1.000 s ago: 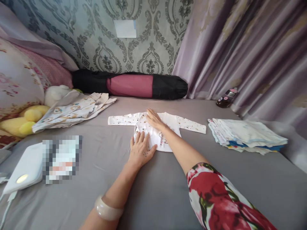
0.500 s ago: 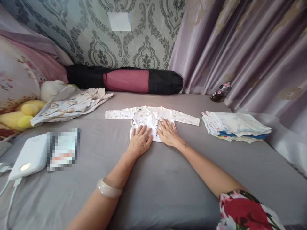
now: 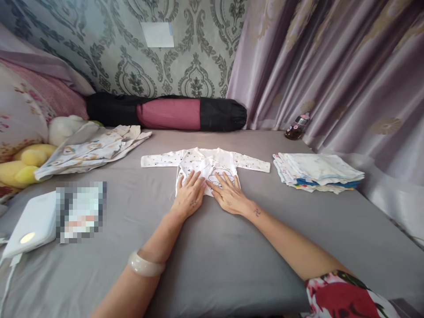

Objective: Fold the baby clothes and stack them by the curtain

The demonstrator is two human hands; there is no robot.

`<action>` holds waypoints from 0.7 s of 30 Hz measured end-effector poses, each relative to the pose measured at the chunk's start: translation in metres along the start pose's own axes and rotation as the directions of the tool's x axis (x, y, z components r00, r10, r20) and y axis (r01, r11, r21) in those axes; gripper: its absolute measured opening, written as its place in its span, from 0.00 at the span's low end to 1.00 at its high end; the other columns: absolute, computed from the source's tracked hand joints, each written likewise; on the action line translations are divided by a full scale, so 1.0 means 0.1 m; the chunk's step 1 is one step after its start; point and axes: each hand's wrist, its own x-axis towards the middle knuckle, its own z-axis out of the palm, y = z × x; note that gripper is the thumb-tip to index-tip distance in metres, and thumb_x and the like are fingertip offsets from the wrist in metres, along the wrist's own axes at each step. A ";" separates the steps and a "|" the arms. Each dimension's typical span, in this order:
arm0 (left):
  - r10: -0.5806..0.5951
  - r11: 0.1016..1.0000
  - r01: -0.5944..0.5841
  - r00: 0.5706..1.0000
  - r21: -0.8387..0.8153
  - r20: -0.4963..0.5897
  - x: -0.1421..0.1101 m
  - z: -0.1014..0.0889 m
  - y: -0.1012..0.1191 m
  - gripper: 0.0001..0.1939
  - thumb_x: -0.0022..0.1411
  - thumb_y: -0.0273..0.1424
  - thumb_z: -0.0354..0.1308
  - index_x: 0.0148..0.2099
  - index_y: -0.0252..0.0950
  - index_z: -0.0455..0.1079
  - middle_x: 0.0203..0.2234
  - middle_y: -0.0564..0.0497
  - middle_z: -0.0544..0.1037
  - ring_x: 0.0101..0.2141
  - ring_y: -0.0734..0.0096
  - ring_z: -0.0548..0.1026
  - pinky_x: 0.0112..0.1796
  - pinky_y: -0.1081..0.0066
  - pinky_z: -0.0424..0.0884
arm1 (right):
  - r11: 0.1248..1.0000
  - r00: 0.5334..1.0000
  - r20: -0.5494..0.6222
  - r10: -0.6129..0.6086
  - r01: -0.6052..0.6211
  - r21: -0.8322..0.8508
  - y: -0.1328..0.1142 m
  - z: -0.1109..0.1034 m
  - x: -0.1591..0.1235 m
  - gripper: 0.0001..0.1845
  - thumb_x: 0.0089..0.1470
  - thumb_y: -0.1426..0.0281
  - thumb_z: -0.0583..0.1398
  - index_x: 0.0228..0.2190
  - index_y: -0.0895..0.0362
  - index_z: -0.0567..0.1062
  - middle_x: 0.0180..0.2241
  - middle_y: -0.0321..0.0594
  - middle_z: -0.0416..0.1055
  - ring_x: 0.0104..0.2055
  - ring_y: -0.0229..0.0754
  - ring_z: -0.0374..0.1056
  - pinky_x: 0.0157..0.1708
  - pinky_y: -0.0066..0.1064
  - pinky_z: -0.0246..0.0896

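Note:
A small white baby shirt (image 3: 202, 164) with a fine print and a cartoon animal outline on its front lies spread on the grey bedsheet, both sleeves stretched out sideways. My left hand (image 3: 189, 194) rests flat on the lower left of the shirt, fingers extended. Flat on the lower right, over part of the cartoon outline, lies my right hand (image 3: 228, 194) with its fingers spread. Both hands cover much of the bottom hem. A pale bangle (image 3: 145, 264) circles my left forearm.
Right of the shirt sits a stack of folded baby clothes (image 3: 318, 170), with a dark bottle (image 3: 297, 126) behind. At left are a loose printed garment (image 3: 96, 148), yellow plush toy (image 3: 29, 161), white power bank (image 3: 33, 223) with cables and a blurred item. A black-and-red long bag (image 3: 168, 113) lines the wall.
My right hand has slid down toward the hem, uncovering more of the cartoon outline. My left hand stays on the shirt's lower left. The view has shifted slightly.

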 end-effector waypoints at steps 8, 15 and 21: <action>0.088 0.995 -0.093 0.991 0.041 0.105 -0.02 0.08 0.01 0.26 0.71 0.36 0.36 0.67 0.42 0.56 0.63 0.48 0.63 0.64 0.56 0.57 0.61 0.47 0.51 | 0.992 0.995 0.083 -0.051 0.041 0.118 0.07 -0.09 -0.02 0.30 0.66 0.56 0.39 0.66 0.46 0.50 0.70 0.38 0.39 0.71 0.52 0.30 0.65 0.57 0.23; 0.084 0.992 -0.093 0.990 0.079 0.115 -0.02 0.13 -0.01 0.24 0.71 0.38 0.37 0.65 0.46 0.60 0.64 0.50 0.62 0.64 0.55 0.56 0.61 0.46 0.52 | 0.987 0.992 -0.053 0.117 -0.110 0.117 0.36 -0.12 -0.04 0.34 0.66 0.56 0.36 0.67 0.59 0.49 0.69 0.43 0.38 0.71 0.44 0.31 0.68 0.45 0.27; 0.082 0.992 -0.092 0.990 0.087 0.114 -0.02 0.14 0.00 0.25 0.71 0.38 0.36 0.65 0.44 0.60 0.64 0.50 0.62 0.64 0.55 0.56 0.61 0.46 0.52 | 0.979 0.980 -0.017 0.200 -0.200 0.027 0.54 -0.05 -0.05 0.35 0.65 0.55 0.38 0.65 0.63 0.52 0.69 0.50 0.39 0.70 0.49 0.36 0.67 0.48 0.29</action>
